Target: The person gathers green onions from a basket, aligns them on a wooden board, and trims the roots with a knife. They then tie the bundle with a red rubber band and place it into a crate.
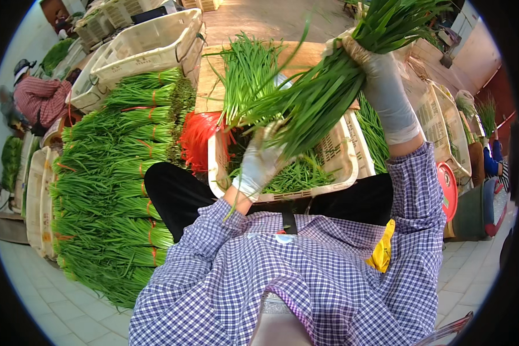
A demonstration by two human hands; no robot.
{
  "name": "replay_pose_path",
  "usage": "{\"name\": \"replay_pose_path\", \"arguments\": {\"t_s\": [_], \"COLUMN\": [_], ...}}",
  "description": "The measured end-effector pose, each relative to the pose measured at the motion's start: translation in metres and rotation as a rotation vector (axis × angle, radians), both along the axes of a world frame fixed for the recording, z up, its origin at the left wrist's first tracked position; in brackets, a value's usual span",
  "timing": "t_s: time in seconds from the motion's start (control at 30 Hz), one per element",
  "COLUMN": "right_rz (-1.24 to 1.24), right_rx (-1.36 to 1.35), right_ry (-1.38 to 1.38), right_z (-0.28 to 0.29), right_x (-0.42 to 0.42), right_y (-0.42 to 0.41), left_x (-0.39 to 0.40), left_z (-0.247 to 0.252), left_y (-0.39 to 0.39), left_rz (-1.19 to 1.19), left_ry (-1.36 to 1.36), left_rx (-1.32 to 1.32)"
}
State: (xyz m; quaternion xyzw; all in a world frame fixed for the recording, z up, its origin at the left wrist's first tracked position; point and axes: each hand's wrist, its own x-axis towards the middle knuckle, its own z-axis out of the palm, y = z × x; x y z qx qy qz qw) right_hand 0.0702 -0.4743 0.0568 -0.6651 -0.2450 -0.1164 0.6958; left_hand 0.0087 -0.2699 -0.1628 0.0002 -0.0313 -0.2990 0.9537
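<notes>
My right hand (367,60), in a thin whitish glove, is raised at the upper right and grips a loose bunch of garlic chives (328,95). The leaves slant down and left from it. My left hand (264,158), gloved likewise, is at the hanging leaf ends over a cream plastic crate (350,168). Leaves hide part of its fingers, so its hold is unclear. Loose green leaves (302,175) lie inside that crate. Behind it, more untied chives (251,69) rest on a wooden board (207,93). Red plastic ties (201,138) hang at the board's front left.
To my left, chive bundles tied with red bands (125,173) form a tall stack. Cream crates (147,47) stand behind it, and another crate (450,125) stands at right. A red round lid (446,190) is beside my right arm. A person (41,95) sits at far left.
</notes>
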Motion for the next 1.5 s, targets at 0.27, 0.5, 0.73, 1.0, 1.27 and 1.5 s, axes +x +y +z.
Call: {"name": "replay_pose_path", "arguments": {"t_s": [0.27,0.5,0.73,1.0,1.27,1.5], "right_rz": [0.071,0.001,-0.149,-0.04,0.152,-0.47], "right_rx": [0.032,-0.077,-0.284,-0.324,-0.219,-0.332], "right_ry": [0.013,0.001,0.038,0.068,-0.047,-0.186], "right_z": [0.028,0.02,0.01,0.0,-0.001,-0.049], "right_x": [0.002,0.006,0.011,-0.005,-0.014,-0.074], "right_y": [-0.015,-0.015,0.008,0.073,0.094,-0.029], "left_x": [-0.008,0.035,0.027,0.033,0.022,0.021], "left_z": [-0.025,-0.041,0.103,0.157,0.141,0.151], "left_y": [0.014,0.106,0.056,-0.01,-0.008,0.024], "left_rz": [0.043,0.783,0.917,0.522,0.846,0.966], "left_ry": [-0.179,-0.037,-1.136,-0.946,-0.589,-0.404], "left_rx": [0.235,0.903,1.434,1.131,0.991,0.768]}}
